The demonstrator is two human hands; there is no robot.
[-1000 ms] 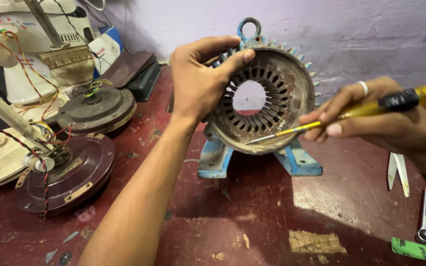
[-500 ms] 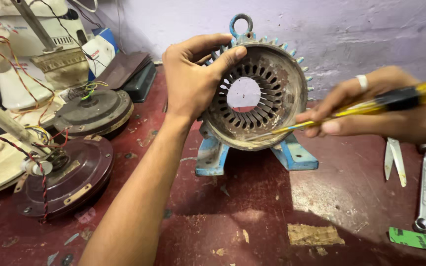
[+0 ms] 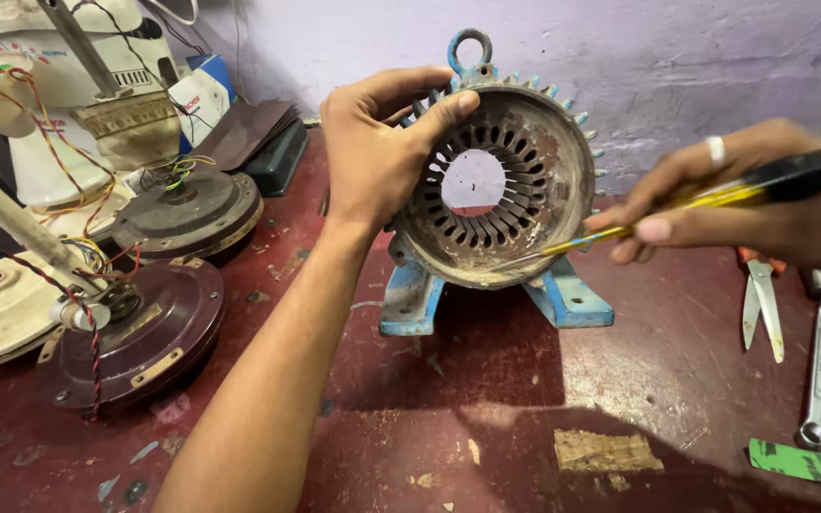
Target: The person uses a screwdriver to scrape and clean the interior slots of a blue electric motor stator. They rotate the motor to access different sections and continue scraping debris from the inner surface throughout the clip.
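Fingers: left hand (image 3: 377,157) curled over upper left rim of motor housing (image 3: 501,185), thumb pressed on front edge; right hand (image 3: 743,204) pinched shut around screwdriver (image 3: 705,199).
Screwdriver: yellow and black handle, tip laid against lower inside slots of housing.
Motor housing: upright on blue feet, on red workbench (image 3: 486,418), open bore faced toward camera.
Left side: brown fan motor (image 3: 130,337) with loose wires.
Right side: scissors (image 3: 762,304), spanner (image 3: 817,366), flat on bench.

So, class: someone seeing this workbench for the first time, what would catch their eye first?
The empty slotted motor stator on blue feet, mid-bench, with the left hand gripping its rim. From the right, the right hand pokes a yellow-handled screwdriver into its lower slots. Opened ceiling fan motors with loose wires crowd the left.
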